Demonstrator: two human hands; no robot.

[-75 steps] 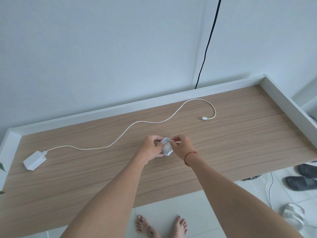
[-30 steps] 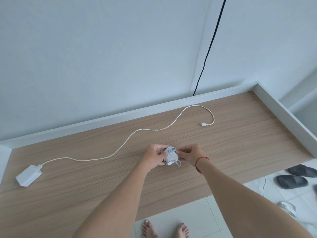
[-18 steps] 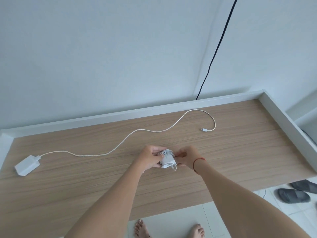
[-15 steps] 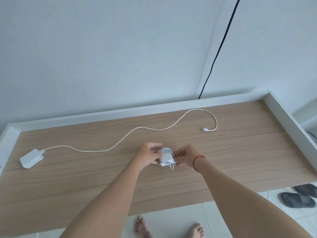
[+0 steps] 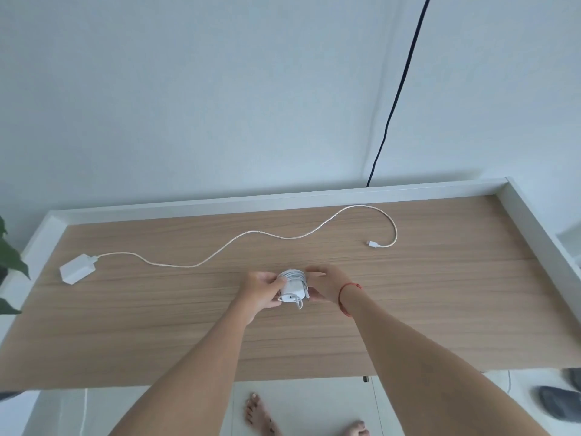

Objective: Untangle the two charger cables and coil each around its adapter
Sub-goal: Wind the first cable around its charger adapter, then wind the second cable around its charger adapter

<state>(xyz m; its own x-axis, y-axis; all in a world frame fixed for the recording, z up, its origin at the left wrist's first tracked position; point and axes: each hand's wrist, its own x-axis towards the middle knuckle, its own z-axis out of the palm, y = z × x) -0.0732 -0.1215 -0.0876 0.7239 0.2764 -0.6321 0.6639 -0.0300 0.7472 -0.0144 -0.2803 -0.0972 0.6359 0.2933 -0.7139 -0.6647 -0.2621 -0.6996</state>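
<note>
Centre of frame, over the wooden desk (image 5: 440, 309): white adapter (image 5: 292, 287) wound with its cable, short loop dangling below. Pinched from both sides, left hand (image 5: 262, 291) and right hand (image 5: 325, 286), fingers curled on it. Upper left: second adapter (image 5: 77, 272), loose cable (image 5: 251, 233) snaking right to its plug (image 5: 372, 244). Far lower right: dark sandals (image 5: 559, 404).

No legible text anywhere.

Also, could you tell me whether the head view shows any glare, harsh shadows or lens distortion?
Head view: soft, even light, no glare on the desk; only faint shadow beneath the left hand and right hand; mild wide-angle stretch toward the frame edges; the wrapped adapter they hold looks fairly sharp.
</note>
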